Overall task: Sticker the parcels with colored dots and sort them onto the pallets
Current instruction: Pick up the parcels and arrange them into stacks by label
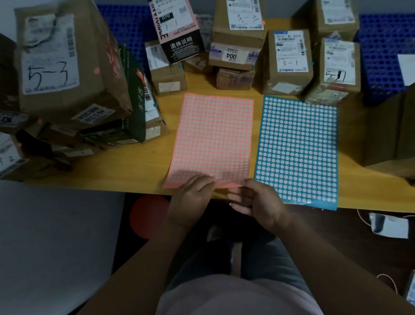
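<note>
At nine o'clock a leaning heap of parcels crowds the table, the top one marked 5-3; a pink dot shows on its side, so some look already stickered. From eleven to one o'clock smaller parcels stand labels-up, probably so the handwritten codes can be read, with blue pallets behind them. The pink dot sheet and blue dot sheet lie flat side by side at centre, within easy reach. The left hand rests curled on the pink sheet's near edge, pinning it. The right hand, half closed, pinches that same edge, likely to peel a dot.
</note>
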